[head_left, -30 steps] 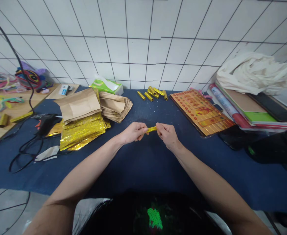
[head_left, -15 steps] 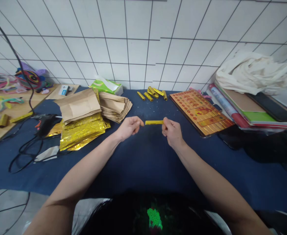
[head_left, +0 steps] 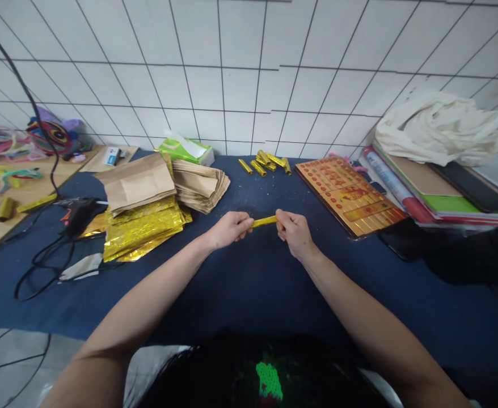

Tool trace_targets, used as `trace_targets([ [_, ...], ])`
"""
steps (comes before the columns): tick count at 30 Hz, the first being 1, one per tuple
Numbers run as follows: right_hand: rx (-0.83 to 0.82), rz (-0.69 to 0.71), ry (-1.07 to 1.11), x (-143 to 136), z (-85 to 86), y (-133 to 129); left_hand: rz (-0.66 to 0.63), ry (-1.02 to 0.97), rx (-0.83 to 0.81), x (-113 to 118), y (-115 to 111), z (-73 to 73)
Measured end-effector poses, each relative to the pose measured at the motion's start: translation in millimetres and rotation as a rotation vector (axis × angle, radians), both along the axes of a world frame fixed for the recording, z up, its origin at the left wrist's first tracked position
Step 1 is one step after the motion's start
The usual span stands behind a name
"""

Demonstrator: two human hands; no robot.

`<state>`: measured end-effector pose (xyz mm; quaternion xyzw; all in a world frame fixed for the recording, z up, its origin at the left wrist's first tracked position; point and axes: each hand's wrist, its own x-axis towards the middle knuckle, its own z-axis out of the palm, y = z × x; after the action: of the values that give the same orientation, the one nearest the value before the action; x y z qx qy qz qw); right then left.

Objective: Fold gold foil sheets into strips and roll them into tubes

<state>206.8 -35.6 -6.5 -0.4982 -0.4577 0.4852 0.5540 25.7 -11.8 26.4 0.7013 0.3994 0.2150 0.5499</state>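
A slim gold paper roll [head_left: 265,221] is stretched between my two hands above the blue cloth [head_left: 253,283]. My left hand [head_left: 233,228] pinches its left end, and my right hand [head_left: 290,228] grips the right end with curled fingers. The roll tilts slightly, its right end higher in the view. Several short gold rolls [head_left: 266,162] lie near the wall beyond my hands. Left of my left hand are gold foil sheets [head_left: 144,229] and stacked brown paper [head_left: 200,184].
A green tissue box [head_left: 185,150] stands by the wall. The black glue gun [head_left: 79,215] and its cable lie at left. On the right are a red-gold board [head_left: 346,192], folders [head_left: 427,187] and white cloth [head_left: 440,127].
My left hand has closed on the roll's free left end. My right hand has come slightly left and nearer to me, and the roll now tilts.
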Motion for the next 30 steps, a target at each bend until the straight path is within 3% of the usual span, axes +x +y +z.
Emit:
trace_targets([
  [3,0.001,0.003,0.032,2.8,2.6,1.7,-0.050,-0.003,-0.018,-1.2,0.7,-0.7],
  [8,-0.047,0.204,0.081,-2.9,2.9,-3.1,0.086,-0.099,-0.008,3.9,-2.8,-3.6],
  [12,-0.103,0.292,0.016,-16.8,-0.2,-12.3,-0.047,-0.147,-0.057,13.9,-12.9,-6.7],
  [16,-0.080,0.268,0.006,-17.4,5.5,-13.6,-0.065,-0.187,-0.069,16.5,-16.4,-7.1],
  [21,-0.027,0.079,0.101,-0.2,16.0,-4.2,0.009,-0.175,-0.093,7.8,-10.3,-1.8],
  [30,-0.037,0.095,0.064,-4.6,13.0,-7.8,-0.011,-0.194,-0.214,4.5,-5.2,-0.6],
])
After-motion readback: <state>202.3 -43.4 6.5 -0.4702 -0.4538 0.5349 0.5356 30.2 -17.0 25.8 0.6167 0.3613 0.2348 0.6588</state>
